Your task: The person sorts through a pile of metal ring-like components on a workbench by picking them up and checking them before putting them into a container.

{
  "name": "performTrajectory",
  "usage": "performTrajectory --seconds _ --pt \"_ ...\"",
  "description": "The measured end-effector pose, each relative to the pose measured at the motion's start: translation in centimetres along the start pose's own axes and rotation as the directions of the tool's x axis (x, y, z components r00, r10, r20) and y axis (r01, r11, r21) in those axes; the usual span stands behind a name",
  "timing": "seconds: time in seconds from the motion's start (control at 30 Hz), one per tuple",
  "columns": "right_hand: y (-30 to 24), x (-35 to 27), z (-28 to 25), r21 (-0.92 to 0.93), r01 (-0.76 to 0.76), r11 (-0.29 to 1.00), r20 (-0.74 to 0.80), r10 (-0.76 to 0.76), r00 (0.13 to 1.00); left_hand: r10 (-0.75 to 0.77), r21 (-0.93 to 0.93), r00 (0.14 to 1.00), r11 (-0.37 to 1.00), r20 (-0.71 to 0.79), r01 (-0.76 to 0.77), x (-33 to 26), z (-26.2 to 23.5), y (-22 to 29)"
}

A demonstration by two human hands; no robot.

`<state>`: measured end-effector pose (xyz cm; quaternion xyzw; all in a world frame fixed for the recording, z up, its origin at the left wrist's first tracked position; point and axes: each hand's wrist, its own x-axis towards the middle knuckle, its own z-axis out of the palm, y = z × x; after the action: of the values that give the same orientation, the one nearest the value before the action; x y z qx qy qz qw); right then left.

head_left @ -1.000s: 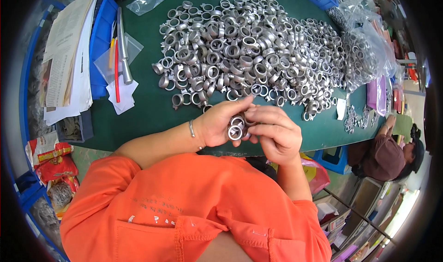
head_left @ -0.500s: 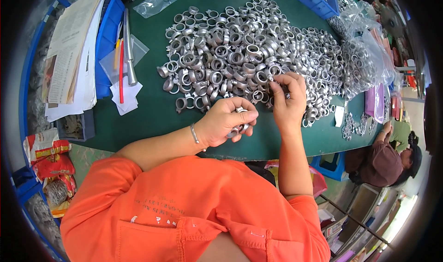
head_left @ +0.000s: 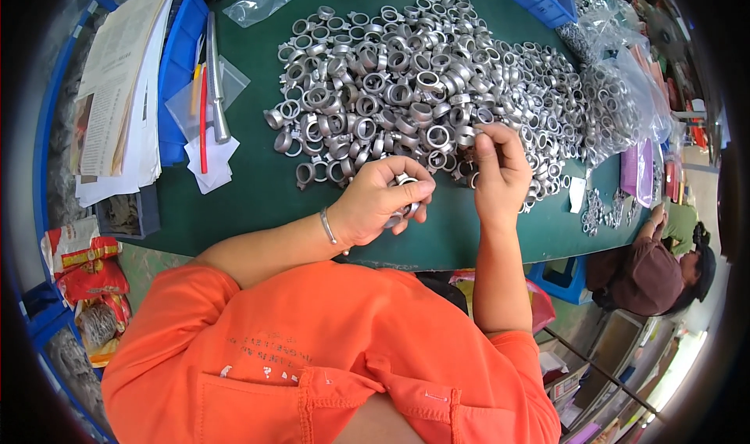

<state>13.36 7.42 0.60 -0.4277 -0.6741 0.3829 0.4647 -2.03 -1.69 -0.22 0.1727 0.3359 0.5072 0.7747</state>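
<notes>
A broad heap of grey metal rings (head_left: 375, 84), each with a small tab, covers the middle of the green table (head_left: 242, 217). At the heap's near edge my left hand (head_left: 369, 202) is curled around a few metal rings (head_left: 403, 209); its fingers partly hide them. My right hand (head_left: 504, 178) is at the heap's front, right of my left hand. Its thumb and index finger are pinched on one metal ring (head_left: 466, 136), which overlaps the heap in view.
Left are papers (head_left: 117, 92), a blue bin (head_left: 173, 76), a red pen (head_left: 204, 123) and a metal rod (head_left: 214, 76). A blue tray (head_left: 539, 5) stands far right, near a clear bag of rings (head_left: 617, 108). Another person (head_left: 648, 276) sits at right.
My right hand has shifted slightly right, and a ring now shows at its fingertips. My left hand stays nearly in place with its rings.
</notes>
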Motion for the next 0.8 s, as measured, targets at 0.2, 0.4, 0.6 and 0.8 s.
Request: performTrajectory --seconds 0.2,0.4,0.6,0.8 --pt "-1.6 -2.3 -0.8 0.514 -0.536 0.67 0.346 0.41 0.844 0.083 0.124 0.996 0.989 -0.022 -0.079 -0.2 0.3 0.0" --pt "-1.9 -3.9 -0.1 0.447 -0.576 0.685 0.399 0.423 0.813 0.406 0.512 0.91 0.765 0.086 -0.39 -0.3 0.5 -0.4" --pt "-1.7 -4.9 -0.6 0.353 -0.505 0.787 0.396 0.364 0.843 0.57 0.66 0.776 0.478 0.268 -0.579 0.2 -0.1 -0.9" --pt "-1.4 -5.4 -1.3 0.375 -0.493 0.785 0.429 0.324 0.843 0.587 0.653 0.764 0.473 0.266 -0.591 0.3 0.0 -0.9"
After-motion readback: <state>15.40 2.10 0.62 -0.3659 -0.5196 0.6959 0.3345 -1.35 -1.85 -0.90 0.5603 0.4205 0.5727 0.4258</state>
